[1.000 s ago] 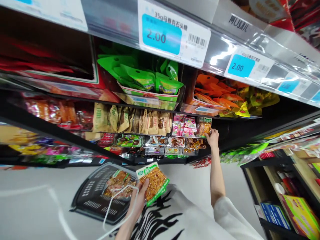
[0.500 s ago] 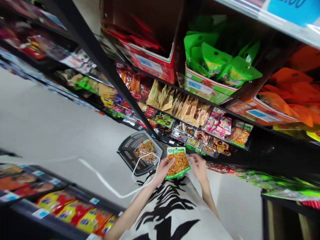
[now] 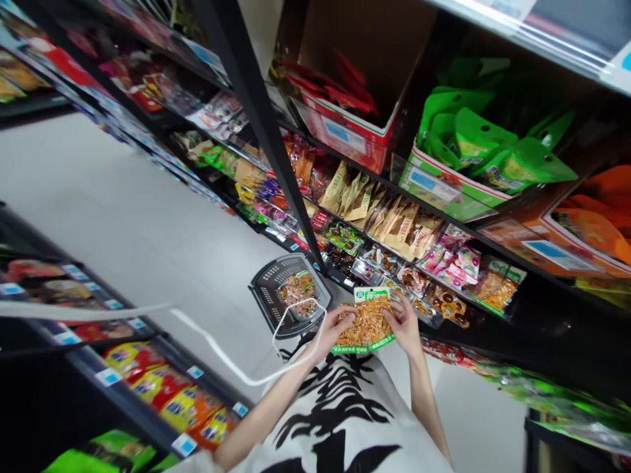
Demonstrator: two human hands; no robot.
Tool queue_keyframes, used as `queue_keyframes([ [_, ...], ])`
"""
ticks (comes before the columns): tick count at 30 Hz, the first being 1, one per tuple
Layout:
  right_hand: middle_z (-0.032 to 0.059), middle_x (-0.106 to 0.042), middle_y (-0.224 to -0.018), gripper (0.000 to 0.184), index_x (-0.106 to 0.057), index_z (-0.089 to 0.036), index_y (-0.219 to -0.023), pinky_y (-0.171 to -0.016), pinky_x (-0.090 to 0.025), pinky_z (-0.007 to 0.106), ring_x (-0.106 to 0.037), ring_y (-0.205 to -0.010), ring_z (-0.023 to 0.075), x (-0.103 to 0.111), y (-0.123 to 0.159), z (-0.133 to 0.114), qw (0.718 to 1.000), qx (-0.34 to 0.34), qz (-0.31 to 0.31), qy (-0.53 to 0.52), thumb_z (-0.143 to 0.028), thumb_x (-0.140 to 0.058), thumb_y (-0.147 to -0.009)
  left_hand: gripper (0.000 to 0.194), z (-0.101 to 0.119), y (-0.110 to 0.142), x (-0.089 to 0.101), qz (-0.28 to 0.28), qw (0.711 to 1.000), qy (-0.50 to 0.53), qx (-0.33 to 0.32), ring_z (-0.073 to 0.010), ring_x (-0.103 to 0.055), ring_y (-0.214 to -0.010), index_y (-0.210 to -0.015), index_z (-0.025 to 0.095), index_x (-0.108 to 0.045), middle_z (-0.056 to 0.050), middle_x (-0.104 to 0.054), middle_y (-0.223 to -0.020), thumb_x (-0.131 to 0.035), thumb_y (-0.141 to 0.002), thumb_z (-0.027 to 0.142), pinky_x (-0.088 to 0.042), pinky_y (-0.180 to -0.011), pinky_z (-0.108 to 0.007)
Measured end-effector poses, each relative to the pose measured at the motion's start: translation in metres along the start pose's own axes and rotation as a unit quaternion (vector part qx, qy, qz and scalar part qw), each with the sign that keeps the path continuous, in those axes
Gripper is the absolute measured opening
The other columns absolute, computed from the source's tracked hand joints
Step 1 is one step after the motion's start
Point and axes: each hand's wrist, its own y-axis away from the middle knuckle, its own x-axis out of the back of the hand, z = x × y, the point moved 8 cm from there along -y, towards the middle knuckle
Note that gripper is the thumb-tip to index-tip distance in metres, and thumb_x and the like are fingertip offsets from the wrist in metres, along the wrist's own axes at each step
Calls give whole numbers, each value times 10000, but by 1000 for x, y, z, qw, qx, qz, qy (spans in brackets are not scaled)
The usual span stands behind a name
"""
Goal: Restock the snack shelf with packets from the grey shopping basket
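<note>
Two snack packets with orange-brown sticks, clear fronts and green lower edges are held overlapping before my body. My left hand (image 3: 333,330) is closed on the left snack packet (image 3: 351,334), its thumb on the front. My right hand (image 3: 405,323) grips the right snack packet (image 3: 373,315), which lies partly over the left one and shows a white and green header. Just left of my hands is a dark shopping basket (image 3: 263,289) with perforated sides and a white handle. Inside it lies a packet of brownish food (image 3: 298,292).
Shelves of bagged snacks rise on the right, with a green box (image 3: 444,197) and a red box (image 3: 345,128) of pouches. A black post (image 3: 276,144) slants down close to the basket. Yellow and red bags (image 3: 167,394) fill a lower-left shelf. Pale floor (image 3: 162,203) runs between.
My right hand has closed on a packet, and the packets are now spread so that two show where one mostly showed. The view has shifted, moving the shelves rightward in the picture.
</note>
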Motion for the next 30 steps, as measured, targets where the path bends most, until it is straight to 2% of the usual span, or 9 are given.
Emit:
queue_keyframes([
  [3,61,-755,-1057,493,-577,-241,-1267,-835,-598,332,-730,-919,205,-9,0,0,999,-8,-37,-12,-361,-780,-833,419,-7,0,1,4,999,48,17,-204,-643,-876,-944,179,-763,-51,-733,-950,-817,-727,533,-481,-798,-268],
  [6,55,-760,-1064,477,-568,-252,-1273,-862,-599,334,-736,-945,204,-19,7,3,998,-15,-57,-11,-324,-773,-848,445,-16,-2,5,21,994,97,36,-193,-653,-801,-926,165,-750,-47,-734,-890,-825,-719,551,-498,-759,-274],
  [11,79,-754,-1130,467,-558,-253,-1279,-852,-604,341,-738,-962,215,-22,14,8,997,-34,-73,-1,-317,-759,-863,448,-16,-2,11,35,996,74,26,-198,-658,-779,-890,146,-770,-59,-745,-846,-848,-694,542,-497,-721,-264],
  [17,102,-719,-1272,456,-553,-259,-1264,-897,-598,371,-727,-1041,230,-36,22,8,986,-63,-146,-42,-321,-764,-864,499,-6,-2,15,73,996,55,11,-176,-613,-698,-880,125,-775,-47,-721,-768,-817,-708,592,-455,-662,-254],
  [20,101,-740,-1224,444,-564,-253,-1241,-881,-598,361,-731,-1032,235,-39,25,10,989,-69,-123,-48,-346,-770,-859,489,-6,-2,18,106,991,80,11,-179,-612,-710,-870,128,-762,-46,-717,-758,-819,-707,586,-466,-675,-257],
  [25,78,-772,-1096,463,-575,-256,-1157,-766,-605,330,-746,-898,231,-46,26,17,990,-72,-97,-67,-382,-827,-790,460,-4,1,23,154,980,129,19,-168,-606,-686,-833,139,-749,-34,-709,-751,-829,-697,571,-479,-666,-258],
  [30,66,-759,-1074,369,-655,-249,-1070,-669,-582,286,-723,-814,206,-44,25,18,995,-54,-77,-42,-410,-820,-782,455,5,2,26,158,983,97,5,-134,-551,-620,-763,139,-734,-5,-661,-672,-819,-705,582,-430,-596,-238],
])
